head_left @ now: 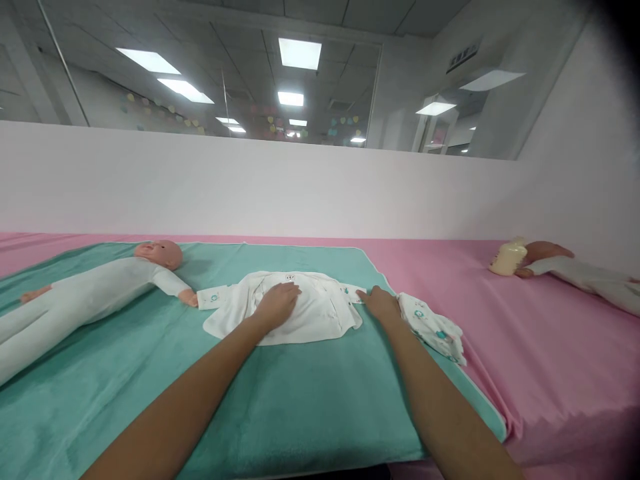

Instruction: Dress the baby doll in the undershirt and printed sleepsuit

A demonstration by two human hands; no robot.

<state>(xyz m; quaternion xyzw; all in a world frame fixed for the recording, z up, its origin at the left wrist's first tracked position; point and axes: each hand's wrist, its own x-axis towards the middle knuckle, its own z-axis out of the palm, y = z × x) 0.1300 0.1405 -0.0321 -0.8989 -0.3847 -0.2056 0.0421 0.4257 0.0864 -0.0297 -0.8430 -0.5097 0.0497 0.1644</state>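
Seen from above the person's own bare forearms, a white long-sleeved baby shirt lies spread out under the left hand. That hand rests palm down on the middle of the shirt, its fingers stretched out and gripping nothing. Just beyond its fingertips, a small dark-printed label sits at the shirt's neckline. To the right of the left hand, the right hand is at the end of one sleeve, with its thumb and finger side touching the cuff; whether they pinch the cloth cannot be told. The other sleeve, with a small teal print, points out to the left of the left hand.

Just right of the right hand lies a bunched white cloth with a teal print. Beneath both hands is a teal blanket, laid over a pink sheet that shows beyond its edge, to the right of the right hand.

Well to the left of the left hand, a baby doll in white lies on its back, one hand close to the shirt's cuff. Far right of the right hand, a pale yellow bottle stands beside a second doll. Ahead of both hands rises a white wall with a window above it.
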